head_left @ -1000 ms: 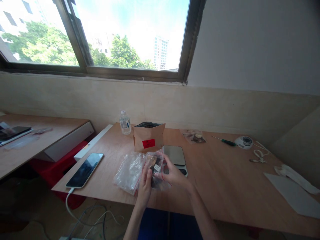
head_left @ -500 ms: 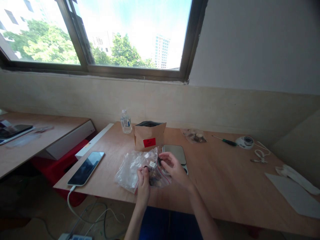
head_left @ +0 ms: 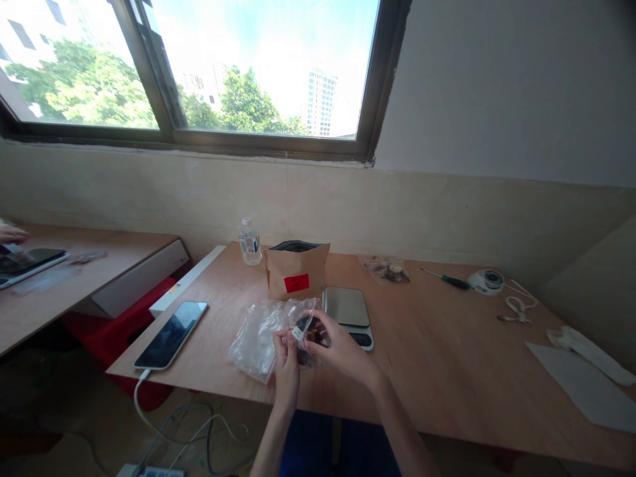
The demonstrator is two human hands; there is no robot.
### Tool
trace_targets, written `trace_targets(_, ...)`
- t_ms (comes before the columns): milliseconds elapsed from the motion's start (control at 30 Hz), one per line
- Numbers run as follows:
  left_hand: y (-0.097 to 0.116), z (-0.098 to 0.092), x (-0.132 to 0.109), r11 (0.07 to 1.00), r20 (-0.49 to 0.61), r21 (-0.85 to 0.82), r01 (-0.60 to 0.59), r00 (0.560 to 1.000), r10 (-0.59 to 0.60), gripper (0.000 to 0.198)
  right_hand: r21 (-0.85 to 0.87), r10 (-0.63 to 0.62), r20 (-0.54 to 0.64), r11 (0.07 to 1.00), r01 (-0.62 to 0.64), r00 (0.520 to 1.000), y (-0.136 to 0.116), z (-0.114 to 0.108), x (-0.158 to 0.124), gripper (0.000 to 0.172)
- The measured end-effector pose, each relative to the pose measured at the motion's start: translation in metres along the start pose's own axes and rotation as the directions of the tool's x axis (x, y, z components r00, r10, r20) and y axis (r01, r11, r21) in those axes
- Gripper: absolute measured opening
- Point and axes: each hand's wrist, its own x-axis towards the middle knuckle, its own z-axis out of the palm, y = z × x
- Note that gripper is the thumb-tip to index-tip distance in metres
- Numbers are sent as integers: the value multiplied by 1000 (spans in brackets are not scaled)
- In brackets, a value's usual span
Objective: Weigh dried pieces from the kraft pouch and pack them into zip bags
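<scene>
Both my hands hold a small clear zip bag (head_left: 309, 329) with dark pieces inside, just above the wooden table (head_left: 447, 358). My left hand (head_left: 287, 361) pinches its lower left edge with closed fingers. My right hand (head_left: 338, 348) grips its right side, fingers curled round it. A heap of empty clear bags (head_left: 256, 338) lies just left of my hands. Behind them stand a brown paper pouch with a red label (head_left: 297, 270) and a flat grey kitchen scale (head_left: 346, 311).
A phone on a white cable (head_left: 171, 324) lies at the table's left. A water bottle (head_left: 249, 242), another filled bag (head_left: 387, 270), a green screwdriver (head_left: 447, 280), a tape roll (head_left: 487, 281) and white papers (head_left: 581, 384) lie further back and right. Another person's hand (head_left: 10, 233) rests on the left desk.
My hands have drawn the small bag closer together and bunched it up in front of the scale. Another person's hand has appeared at the far left desk.
</scene>
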Motion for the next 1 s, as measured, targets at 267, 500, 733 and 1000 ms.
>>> trace_targets(267,-11,-7,16,993,-87,-98,71,993,-80,44,24,-23,-71,999,25,997,8,-11,4,33)
trace_targets(500,-7,-5,33,955,-70,-288,67,993,-91,37,89,-102,-223,988,124,970,17,-16,13,29)
trace_targets(733,-24,-16,50,896,206,-365,252,961,-186,40,160,-89,-430,972,173,898,-6,-28,52,33)
trace_targets(1000,-31,-19,54,838,186,-461,293,955,-232,40,-231,-421,-460,907,352,782,-62,-43,129,29)
